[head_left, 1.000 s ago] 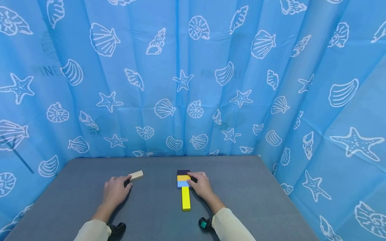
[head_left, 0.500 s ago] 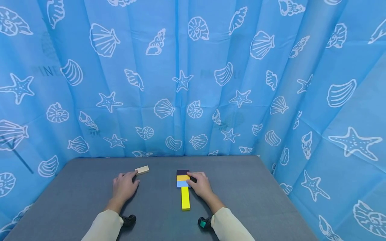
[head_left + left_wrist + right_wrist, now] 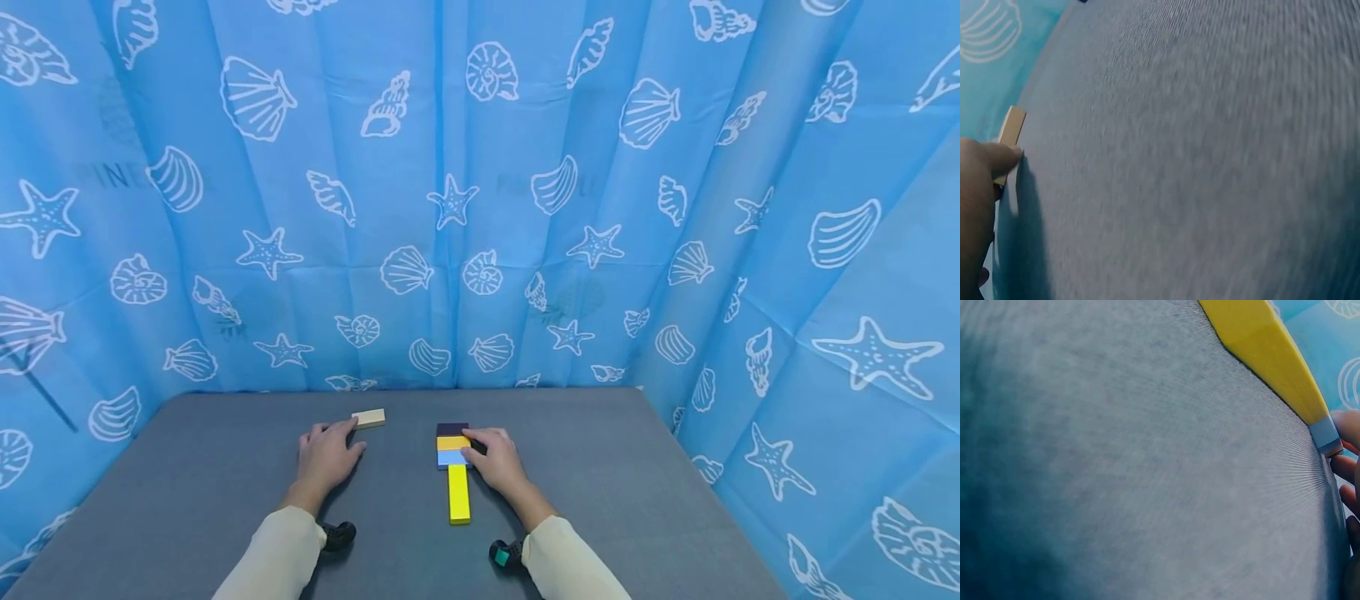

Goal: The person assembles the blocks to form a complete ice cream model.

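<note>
My left hand (image 3: 326,458) pinches one end of a plain wooden block (image 3: 369,418) at the back of the table, left of centre. In the left wrist view a finger crosses that block (image 3: 1014,125). To its right, a dark block (image 3: 450,429), an orange block (image 3: 452,442) and a light blue block (image 3: 449,457) lie in a tight row. A long yellow block (image 3: 459,496) runs from the blue one toward me. My right hand (image 3: 498,460) touches the row's right side, fingertips at the dark and blue blocks. Its fingers are partly cut off in the right wrist view.
A grey cloth-covered table (image 3: 570,475) lies under everything. Behind it and along the right hangs a blue shell-patterned curtain (image 3: 480,208). Black wrist devices sit at the left cuff (image 3: 281,546) and the right cuff (image 3: 566,554).
My left hand has moved right and farther back, bringing the plain wooden block closer to the row and turning it more level. My right hand and the coloured blocks have stayed put.
</note>
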Demonstrator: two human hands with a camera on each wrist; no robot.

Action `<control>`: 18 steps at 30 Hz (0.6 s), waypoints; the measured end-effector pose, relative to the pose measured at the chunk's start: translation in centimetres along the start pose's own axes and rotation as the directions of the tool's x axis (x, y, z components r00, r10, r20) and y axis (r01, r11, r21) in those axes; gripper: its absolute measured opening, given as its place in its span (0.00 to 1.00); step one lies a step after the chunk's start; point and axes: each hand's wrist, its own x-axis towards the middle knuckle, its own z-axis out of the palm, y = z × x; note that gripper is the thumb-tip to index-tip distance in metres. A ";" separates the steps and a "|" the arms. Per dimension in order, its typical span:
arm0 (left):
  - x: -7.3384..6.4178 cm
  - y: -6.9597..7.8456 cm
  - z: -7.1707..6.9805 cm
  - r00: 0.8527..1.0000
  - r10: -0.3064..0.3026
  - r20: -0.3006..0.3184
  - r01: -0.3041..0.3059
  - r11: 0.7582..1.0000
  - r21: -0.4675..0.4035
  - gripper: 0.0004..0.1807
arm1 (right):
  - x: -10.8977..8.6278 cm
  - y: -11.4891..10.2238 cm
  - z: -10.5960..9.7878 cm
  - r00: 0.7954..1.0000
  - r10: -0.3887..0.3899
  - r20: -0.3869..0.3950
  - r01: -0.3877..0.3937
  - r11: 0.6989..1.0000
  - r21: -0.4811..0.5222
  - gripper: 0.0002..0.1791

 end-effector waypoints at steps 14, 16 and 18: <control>0.3 4.0 1.5 0.999 0.008 0.049 -0.007 1.000 -0.028 0.35 | 0.2 0.2 0.1 1.000 -0.013 0.003 0.013 1.000 -0.013 0.20; 0.1 4.4 1.7 0.999 0.011 0.044 -0.010 0.999 -0.033 0.35 | 0.1 0.2 0.1 1.000 -0.013 -0.001 0.013 1.000 -0.014 0.20; 0.0 4.9 1.8 0.999 0.010 0.040 -0.009 0.999 -0.034 0.35 | 0.1 0.1 0.1 1.000 -0.007 -0.001 0.007 1.000 -0.009 0.20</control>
